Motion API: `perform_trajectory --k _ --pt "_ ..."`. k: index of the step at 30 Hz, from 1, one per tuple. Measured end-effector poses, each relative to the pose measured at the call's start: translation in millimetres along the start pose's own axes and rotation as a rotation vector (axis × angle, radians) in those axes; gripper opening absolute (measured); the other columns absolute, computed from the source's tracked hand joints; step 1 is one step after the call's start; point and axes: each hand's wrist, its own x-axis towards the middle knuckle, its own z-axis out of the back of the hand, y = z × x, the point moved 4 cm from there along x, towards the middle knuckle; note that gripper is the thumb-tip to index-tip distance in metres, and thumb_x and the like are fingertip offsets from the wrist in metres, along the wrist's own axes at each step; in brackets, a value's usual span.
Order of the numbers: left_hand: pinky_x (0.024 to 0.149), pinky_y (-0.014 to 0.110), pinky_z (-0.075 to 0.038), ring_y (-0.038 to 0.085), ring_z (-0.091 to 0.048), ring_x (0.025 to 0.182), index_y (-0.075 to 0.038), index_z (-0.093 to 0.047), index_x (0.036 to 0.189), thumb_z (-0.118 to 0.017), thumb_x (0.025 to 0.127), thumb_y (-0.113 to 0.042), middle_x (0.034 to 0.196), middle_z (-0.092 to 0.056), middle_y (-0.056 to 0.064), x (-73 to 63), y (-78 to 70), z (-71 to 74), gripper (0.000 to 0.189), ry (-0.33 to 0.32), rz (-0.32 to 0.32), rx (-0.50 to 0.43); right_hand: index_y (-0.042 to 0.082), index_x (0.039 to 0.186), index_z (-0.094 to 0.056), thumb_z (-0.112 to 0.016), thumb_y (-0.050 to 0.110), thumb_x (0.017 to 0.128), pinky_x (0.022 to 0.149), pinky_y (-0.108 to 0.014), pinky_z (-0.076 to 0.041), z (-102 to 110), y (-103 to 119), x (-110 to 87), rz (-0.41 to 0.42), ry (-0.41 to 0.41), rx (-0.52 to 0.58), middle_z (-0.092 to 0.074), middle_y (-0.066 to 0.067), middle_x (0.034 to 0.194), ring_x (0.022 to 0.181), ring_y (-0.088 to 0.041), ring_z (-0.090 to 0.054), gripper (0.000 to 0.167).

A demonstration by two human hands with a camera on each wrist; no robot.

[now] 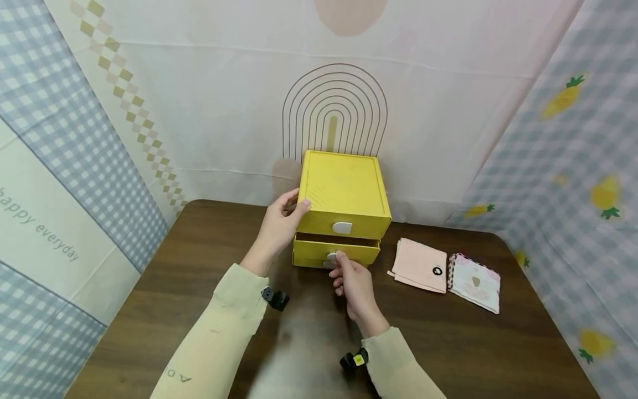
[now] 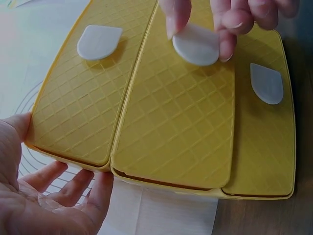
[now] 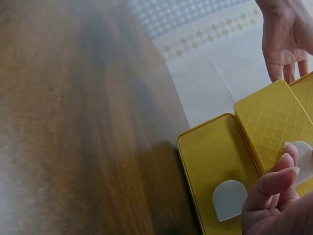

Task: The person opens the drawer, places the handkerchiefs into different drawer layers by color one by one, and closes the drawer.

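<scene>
A yellow drawer cabinet (image 1: 344, 183) stands at the back of the table. In the left wrist view it has three drawers with white tabs, and the middle drawer (image 2: 171, 117) juts out past the others. My right hand (image 1: 355, 284) pinches that drawer's white tab (image 2: 198, 48) between thumb and fingers. My left hand (image 1: 279, 226) rests against the cabinet's upper left side, its thumb at the top edge and its fingers spread along the side wall. The upper tab (image 1: 341, 227) and the lower tab (image 3: 229, 199) are untouched. The drawer's contents are not visible.
To the right of the cabinet lie a folded pink cloth (image 1: 418, 263) and a folded white patterned cloth (image 1: 476, 282) on the brown wooden table (image 1: 448, 343). Behind the cabinet hangs a pale printed curtain (image 1: 224, 111), with checked fabric on both sides.
</scene>
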Motion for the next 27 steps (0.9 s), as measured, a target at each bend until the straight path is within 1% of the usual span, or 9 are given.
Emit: perform_trajectory --k 5,9,12,15,19,27 --pt "0.091 0.042 -0.047 0.025 -0.053 0.113 -0.017 -0.047 0.143 -0.063 0.090 -0.051 0.128 -0.053 0.007 0.9 -1.2 1.3 0.065 0.011 0.004 -0.001 -0.004 0.108 -0.065 -0.062 0.055 0.089 0.044 -0.021 -0.039 1.8 -2.9 -9.4 -0.004 -0.002 0.011 -0.060 -0.005 0.075 0.056 -0.012 -0.047 0.062" --pt "0.092 0.040 -0.048 0.023 -0.053 0.114 -0.018 -0.048 0.143 -0.064 0.090 -0.049 0.128 -0.053 0.005 1.0 -1.1 1.5 0.064 0.016 0.012 0.010 0.003 0.104 -0.068 -0.062 0.053 0.090 0.043 -0.021 -0.037 2.8 -5.1 -15.6 -0.011 -0.005 0.028 -0.060 -0.005 0.075 0.055 -0.011 -0.045 0.053" --pt "0.093 0.040 -0.047 0.023 -0.053 0.115 -0.018 -0.048 0.142 -0.065 0.089 -0.050 0.129 -0.053 0.005 1.7 -1.5 0.4 0.064 0.022 0.013 0.020 0.005 0.101 -0.069 -0.061 0.047 0.093 0.043 -0.022 -0.037 3.0 -2.6 -21.0 -0.018 -0.016 0.041 -0.060 -0.004 0.074 0.054 -0.012 -0.045 0.044" --pt "0.094 0.040 -0.047 0.023 -0.052 0.116 -0.018 -0.049 0.142 -0.065 0.088 -0.052 0.129 -0.054 0.006 3.1 -3.7 -0.7 0.066 0.030 0.017 0.037 0.004 0.100 -0.069 -0.061 0.048 0.093 0.043 -0.022 -0.036 4.4 -3.1 -23.8 -0.015 -0.035 0.042 -0.060 -0.005 0.073 0.054 -0.012 -0.045 0.045" --pt "0.094 0.039 -0.047 0.022 -0.053 0.116 -0.018 -0.049 0.141 -0.066 0.087 -0.053 0.128 -0.054 0.005 5.0 -4.9 -0.9 0.067 0.032 0.020 0.051 0.002 0.103 -0.068 -0.063 0.056 0.088 0.042 -0.021 -0.036 6.4 -8.5 -27.7 -0.005 -0.052 0.020 -0.061 -0.005 0.073 0.053 -0.011 -0.045 0.056" --pt "0.091 0.040 -0.049 0.024 -0.052 0.115 -0.021 -0.049 0.142 -0.066 0.085 -0.057 0.129 -0.053 0.004 5.2 -2.7 5.5 0.069 0.022 0.048 0.069 -0.003 0.106 -0.066 -0.063 0.056 0.088 0.042 -0.020 -0.036 5.2 -13.4 -46.7 -0.038 -0.027 -0.005 -0.062 -0.005 0.072 0.051 -0.011 -0.044 0.062"
